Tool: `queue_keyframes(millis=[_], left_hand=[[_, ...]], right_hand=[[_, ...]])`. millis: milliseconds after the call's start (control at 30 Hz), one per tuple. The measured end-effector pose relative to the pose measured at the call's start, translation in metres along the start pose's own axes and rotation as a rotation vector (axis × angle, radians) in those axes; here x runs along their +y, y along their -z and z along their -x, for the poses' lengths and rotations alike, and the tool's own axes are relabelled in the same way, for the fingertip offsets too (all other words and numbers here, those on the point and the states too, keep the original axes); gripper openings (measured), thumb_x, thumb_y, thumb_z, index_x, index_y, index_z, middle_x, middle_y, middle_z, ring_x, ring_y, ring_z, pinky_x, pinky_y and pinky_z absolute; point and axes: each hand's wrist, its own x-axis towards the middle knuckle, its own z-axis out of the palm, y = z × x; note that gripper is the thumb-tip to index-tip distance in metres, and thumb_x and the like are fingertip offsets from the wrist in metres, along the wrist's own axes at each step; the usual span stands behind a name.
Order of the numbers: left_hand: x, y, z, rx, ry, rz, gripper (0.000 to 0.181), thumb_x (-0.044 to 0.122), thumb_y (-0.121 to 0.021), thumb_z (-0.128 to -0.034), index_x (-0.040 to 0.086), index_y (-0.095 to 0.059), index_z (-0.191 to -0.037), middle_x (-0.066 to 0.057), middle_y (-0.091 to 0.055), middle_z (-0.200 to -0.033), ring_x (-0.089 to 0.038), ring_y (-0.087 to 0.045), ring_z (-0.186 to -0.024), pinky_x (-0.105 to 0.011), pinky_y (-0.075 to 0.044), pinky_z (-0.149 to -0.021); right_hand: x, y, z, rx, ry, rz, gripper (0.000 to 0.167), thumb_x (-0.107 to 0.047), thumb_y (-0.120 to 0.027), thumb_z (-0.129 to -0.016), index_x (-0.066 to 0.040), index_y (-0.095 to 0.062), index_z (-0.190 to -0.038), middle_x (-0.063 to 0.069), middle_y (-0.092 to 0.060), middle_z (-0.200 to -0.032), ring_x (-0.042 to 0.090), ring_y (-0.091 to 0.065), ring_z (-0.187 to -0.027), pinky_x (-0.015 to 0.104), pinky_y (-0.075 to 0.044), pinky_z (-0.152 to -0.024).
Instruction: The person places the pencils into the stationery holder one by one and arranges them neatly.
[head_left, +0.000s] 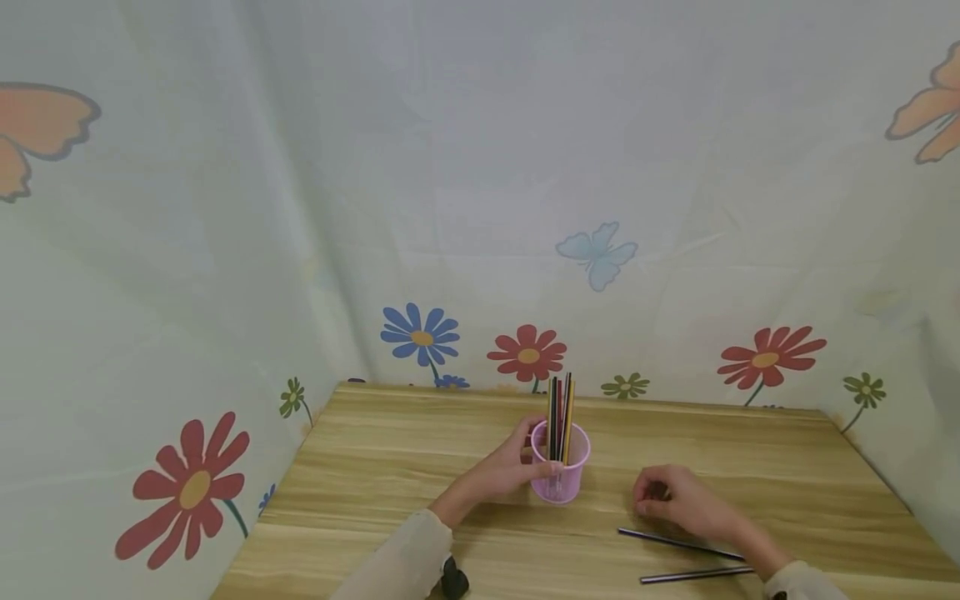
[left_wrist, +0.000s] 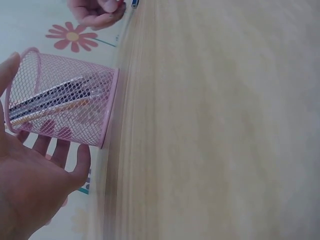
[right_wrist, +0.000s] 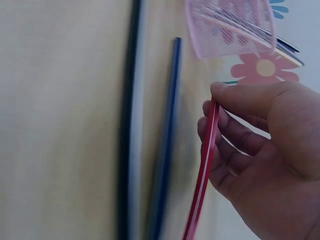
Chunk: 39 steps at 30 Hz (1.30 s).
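A pink mesh pencil cup (head_left: 564, 483) stands upright on the table with several pencils (head_left: 556, 417) in it, among them black, yellow and red ones. My left hand (head_left: 504, 468) grips the cup from its left side, thumb across the front. In the left wrist view, fingers of the left hand (left_wrist: 40, 175) show behind and below the mesh. To the right of the cup, my right hand (head_left: 686, 502) is just above the table. Its thumb and fingers pinch a red pencil (right_wrist: 204, 170) at one end in the right wrist view; the head view hides that pencil.
Two dark pencils lie on the wooden table (head_left: 360, 467) near my right forearm: one dark blue pencil (right_wrist: 170, 110) and one black pencil (right_wrist: 131, 100). A white curtain (head_left: 487, 167) with printed flowers and butterflies hangs behind the table and at its sides.
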Motion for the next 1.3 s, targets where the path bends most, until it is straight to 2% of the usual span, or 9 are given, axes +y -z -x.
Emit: queue_keyframes(millis=[100,233,333,533,600,900,1033,1300], left_hand=[[0.000,0.000,0.000,-0.001,0.000,-0.001,0.074,0.033,-0.076,-0.0995,0.025,-0.031,-0.158,-0.001,-0.044,-0.155,-0.021,-0.051,-0.136,-0.036,-0.048,-0.110],[-0.002,0.000,0.000,-0.001,-0.004,0.004,0.074,0.034,-0.076,-0.0994,0.025,-0.032,-0.158,0.000,-0.045,-0.153,-0.021,-0.051,-0.136,-0.035,-0.048,-0.110],[-0.002,0.001,0.000,-0.001,-0.004,0.004,0.075,0.035,-0.077,-0.0992,0.024,-0.031,-0.158,-0.001,-0.045,-0.153,-0.022,-0.051,-0.137,-0.036,-0.048,-0.110],[0.000,0.002,0.003,0.005,0.012,-0.012,0.076,0.036,-0.076,-0.0990,0.024,-0.031,-0.159,-0.002,-0.044,-0.155,-0.022,-0.049,-0.139,-0.037,-0.047,-0.112],[0.000,0.001,0.004,0.004,0.010,-0.012,0.075,0.035,-0.076,-0.0992,0.025,-0.031,-0.159,-0.002,-0.044,-0.155,-0.022,-0.049,-0.139,-0.037,-0.047,-0.112],[0.004,-0.001,0.002,0.012,0.006,-0.015,0.076,0.033,-0.077,-0.0983,0.023,-0.032,-0.158,-0.002,-0.045,-0.155,-0.022,-0.048,-0.140,-0.038,-0.046,-0.113],[0.005,-0.002,0.003,0.006,0.008,-0.011,0.076,0.032,-0.077,-0.0987,0.023,-0.031,-0.159,-0.002,-0.045,-0.154,-0.022,-0.048,-0.139,-0.037,-0.046,-0.113],[0.008,0.000,0.004,0.012,0.003,-0.012,0.075,0.032,-0.076,-0.0994,0.021,-0.031,-0.159,-0.003,-0.046,-0.154,-0.023,-0.048,-0.140,-0.036,-0.046,-0.113]], right_hand=[[-0.007,0.010,-0.007,0.034,0.011,0.038,0.008,0.000,-0.074,-0.095,-0.006,-0.068,-0.094,-0.002,-0.067,-0.085,0.007,-0.061,-0.078,0.027,-0.053,-0.066],[-0.017,0.026,-0.018,0.071,-0.016,0.089,0.005,-0.004,-0.072,-0.099,-0.008,-0.070,-0.099,-0.002,-0.068,-0.089,0.006,-0.063,-0.083,0.028,-0.055,-0.071],[-0.027,0.036,-0.026,0.090,-0.024,0.095,0.004,-0.009,-0.070,-0.102,-0.011,-0.071,-0.105,-0.002,-0.069,-0.094,0.008,-0.063,-0.086,0.029,-0.055,-0.072],[-0.050,0.049,-0.041,0.181,-0.001,0.106,0.008,-0.010,-0.070,-0.103,-0.009,-0.072,-0.110,-0.001,-0.071,-0.096,0.012,-0.065,-0.088,0.032,-0.056,-0.074],[-0.058,0.053,-0.045,0.215,0.001,0.099,0.009,-0.009,-0.070,-0.103,-0.009,-0.073,-0.112,-0.001,-0.071,-0.096,0.013,-0.066,-0.089,0.032,-0.056,-0.077],[-0.087,0.072,-0.065,0.321,0.018,-0.066,0.014,-0.009,-0.070,-0.103,-0.002,-0.069,-0.115,0.015,-0.071,-0.101,0.022,-0.073,-0.087,0.033,-0.063,-0.075],[-0.100,0.075,-0.072,0.362,0.033,-0.082,0.015,-0.011,-0.070,-0.104,-0.003,-0.068,-0.115,0.018,-0.071,-0.103,0.022,-0.073,-0.088,0.031,-0.063,-0.079],[-0.124,0.078,-0.083,0.425,0.098,-0.072,0.012,-0.010,-0.070,-0.103,-0.005,-0.068,-0.114,0.013,-0.071,-0.100,0.024,-0.072,-0.087,0.026,-0.061,-0.079]])
